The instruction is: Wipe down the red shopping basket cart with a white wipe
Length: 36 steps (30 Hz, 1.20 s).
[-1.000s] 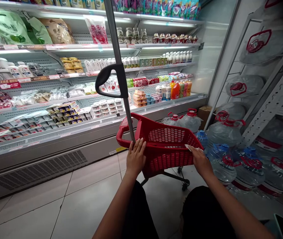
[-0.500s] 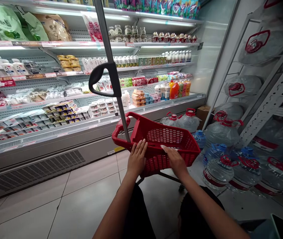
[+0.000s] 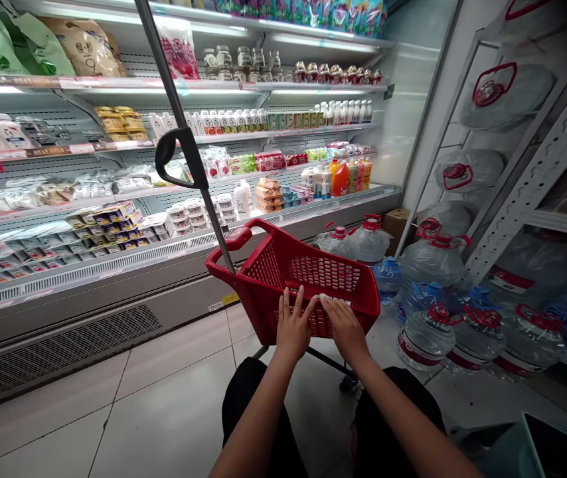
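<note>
A small red shopping cart (image 3: 258, 312) stands in front of me, its basket seen from the side. My left hand (image 3: 293, 328) rests against the near side of the basket, fingers stretched and spread at the rim. Close beside it, my right hand (image 3: 346, 325) lies on the same rim with its fingers extended, holding nothing loose. No goods show in the visible part of the basket; its near floor is hidden behind the wall and my hands. From the cart's handle end a grey pole (image 3: 218, 229) with a black loop grip (image 3: 184, 159) rises, leaning left.
Behind the cart runs a refrigerated display case (image 3: 154, 282) with shelves of yogurts, bottles and bags. Large water bottles (image 3: 427, 335) with red handles stand on the floor at right, beside a white perforated rack post (image 3: 522, 199). A cardboard box (image 3: 396, 226) sits behind them.
My left hand has shifted along the basket toward my right hand, and its fingers have spread. The cart and pole appear farther left, with the pole leaning more. The whole view has shifted slightly.
</note>
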Tool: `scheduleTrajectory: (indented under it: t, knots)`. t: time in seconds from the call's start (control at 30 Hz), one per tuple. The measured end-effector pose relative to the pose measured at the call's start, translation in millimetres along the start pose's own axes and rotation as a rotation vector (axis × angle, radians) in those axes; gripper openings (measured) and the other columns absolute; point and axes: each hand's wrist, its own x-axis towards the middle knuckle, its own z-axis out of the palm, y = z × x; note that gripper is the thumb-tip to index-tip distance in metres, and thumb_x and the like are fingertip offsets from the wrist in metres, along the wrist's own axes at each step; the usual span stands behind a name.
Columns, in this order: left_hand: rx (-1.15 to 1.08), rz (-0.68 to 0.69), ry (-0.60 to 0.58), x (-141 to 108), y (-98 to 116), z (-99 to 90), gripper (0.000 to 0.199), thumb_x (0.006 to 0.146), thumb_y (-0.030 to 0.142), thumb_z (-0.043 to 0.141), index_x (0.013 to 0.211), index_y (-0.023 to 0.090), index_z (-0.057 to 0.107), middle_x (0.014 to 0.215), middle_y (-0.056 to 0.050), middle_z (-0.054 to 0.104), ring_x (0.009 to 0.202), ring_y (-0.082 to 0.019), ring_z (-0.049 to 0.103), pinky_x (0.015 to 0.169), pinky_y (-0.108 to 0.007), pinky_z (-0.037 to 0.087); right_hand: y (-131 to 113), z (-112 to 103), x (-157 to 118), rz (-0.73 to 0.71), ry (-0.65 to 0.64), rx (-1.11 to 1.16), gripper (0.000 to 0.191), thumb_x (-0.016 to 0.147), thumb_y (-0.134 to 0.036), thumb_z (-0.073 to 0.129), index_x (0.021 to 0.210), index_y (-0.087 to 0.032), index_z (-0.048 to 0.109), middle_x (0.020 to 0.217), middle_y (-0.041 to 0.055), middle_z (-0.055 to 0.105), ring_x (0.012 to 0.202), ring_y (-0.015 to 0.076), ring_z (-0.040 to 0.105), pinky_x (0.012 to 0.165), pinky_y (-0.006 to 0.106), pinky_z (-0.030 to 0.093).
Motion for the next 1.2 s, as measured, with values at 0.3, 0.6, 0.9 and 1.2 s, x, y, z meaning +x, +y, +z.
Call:
scheduleTrajectory:
  t: [0.3, 0.6, 0.9, 1.2]
  knots:
    - [0.042, -0.027, -0.048, 12.6, -44.5, -3.2, 0.101, 0.081, 0.010, 0.062, 0.169, 0.034, 0.021, 0.179, -0.004, 0.005, 0.164, -0.038, 0.003, 0.131, -0.064, 0.018, 23.8, -22.1, -32.8, 0.034, -0.012, -0.038, 0.073, 0.096, -0.002, 0.033, 0.165, -0.025, 0.038, 0.148, 0.0078, 0.066, 0.132, 0.0252, 0.065, 0.118, 0.051, 0.049]
    - [-0.050, -0.058, -0.029, -22.8, -3.3, 10.9, 0.067, 0.103, 0.039, 0.051, 0.166, 0.023, 0.032, 0.177, -0.013, 0.019, 0.164, -0.039, 0.012, 0.127, -0.065, 0.027, -19.3, -30.7, -55.5, -0.233, -0.100, 0.091, 0.085, 0.092, 0.005, 0.028, 0.170, -0.027, 0.019, 0.161, 0.0043, 0.053, 0.145, 0.0170, 0.054, 0.121, 0.044, 0.049]
    - [-0.011, -0.128, -0.074, -25.4, -41.0, -10.0, 0.067, 0.107, 0.049, 0.042, 0.164, 0.016, 0.033, 0.175, -0.017, 0.022, 0.163, -0.033, 0.020, 0.129, -0.060, 0.027, 78.1, -48.3, -57.7, -0.208, -0.095, 0.024, 0.077, 0.092, 0.003, 0.032, 0.162, -0.030, 0.042, 0.151, 0.0033, 0.063, 0.139, 0.0195, 0.060, 0.121, 0.050, 0.049]
    - [0.041, 0.087, -0.056, -50.1, 10.9, 7.7, 0.062, 0.108, 0.038, 0.044, 0.165, 0.018, 0.032, 0.172, -0.010, 0.033, 0.162, -0.025, 0.025, 0.134, -0.051, 0.020, 3.8, -23.1, -60.6, -0.180, -0.056, -0.036, 0.084, 0.090, 0.004, 0.033, 0.169, -0.025, 0.025, 0.160, 0.0063, 0.054, 0.147, 0.0208, 0.052, 0.122, 0.048, 0.046]
